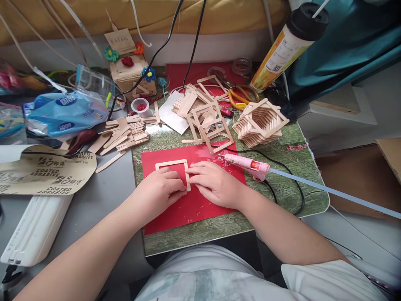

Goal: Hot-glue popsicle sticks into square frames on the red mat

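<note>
A square frame of wooden craft sticks (171, 163) lies flat on a red sheet (188, 217). My left hand (159, 190) covers the frame's left and lower parts, its bent fingers pressed down near the lower right corner. My right hand (216, 184) rests on the sheet, its fingertips touching the outside of the frame's right stick. What my left fingers grip is mostly hidden beneath them. Just right of the sheet's upper edge lies a pink glue gun (247, 163) with a long glue stick in its back.
Finished square frames (219, 146) and a stacked hexagonal-looking pile (261, 123) lie behind. Loose sticks (128, 133), a small cup (140, 107), orange-handled pliers (242, 96), sandpaper (46, 171) and a tall drink cup (285, 50) surround the work area. A black cable (291, 167) curves at right.
</note>
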`<action>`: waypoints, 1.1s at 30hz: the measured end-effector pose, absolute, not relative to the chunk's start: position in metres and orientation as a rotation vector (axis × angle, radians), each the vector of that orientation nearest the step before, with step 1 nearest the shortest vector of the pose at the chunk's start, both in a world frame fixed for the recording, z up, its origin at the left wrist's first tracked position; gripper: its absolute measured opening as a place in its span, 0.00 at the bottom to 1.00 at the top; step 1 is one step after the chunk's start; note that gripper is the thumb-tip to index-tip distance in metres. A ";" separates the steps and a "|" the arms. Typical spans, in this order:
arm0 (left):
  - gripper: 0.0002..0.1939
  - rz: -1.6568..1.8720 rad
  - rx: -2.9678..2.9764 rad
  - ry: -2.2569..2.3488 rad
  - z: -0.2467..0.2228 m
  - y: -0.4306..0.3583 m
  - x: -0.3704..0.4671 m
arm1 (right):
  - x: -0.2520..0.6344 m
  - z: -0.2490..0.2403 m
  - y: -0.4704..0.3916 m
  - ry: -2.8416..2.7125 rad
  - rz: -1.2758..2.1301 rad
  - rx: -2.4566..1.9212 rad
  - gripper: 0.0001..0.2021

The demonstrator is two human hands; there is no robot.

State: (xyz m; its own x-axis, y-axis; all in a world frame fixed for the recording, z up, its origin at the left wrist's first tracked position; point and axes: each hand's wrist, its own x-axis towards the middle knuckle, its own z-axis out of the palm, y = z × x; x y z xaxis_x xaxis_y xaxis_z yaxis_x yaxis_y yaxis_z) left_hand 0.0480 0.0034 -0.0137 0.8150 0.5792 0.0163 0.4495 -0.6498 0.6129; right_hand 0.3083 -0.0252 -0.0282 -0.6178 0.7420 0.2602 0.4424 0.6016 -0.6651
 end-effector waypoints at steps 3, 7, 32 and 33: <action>0.11 0.288 2.400 0.749 -0.014 0.004 0.048 | 0.306 -0.031 -0.024 -2.260 0.772 -0.934 0.16; 0.11 0.287 2.404 0.749 -0.013 0.004 0.049 | 0.304 -0.031 -0.025 -2.288 0.701 -0.929 0.14; 0.08 0.274 2.371 0.772 -0.013 0.003 0.048 | 0.303 -0.026 -0.024 -2.171 0.799 -0.986 0.18; 0.08 0.270 2.374 0.774 -0.012 0.003 0.047 | 0.306 -0.024 -0.023 -2.171 0.807 -0.943 0.16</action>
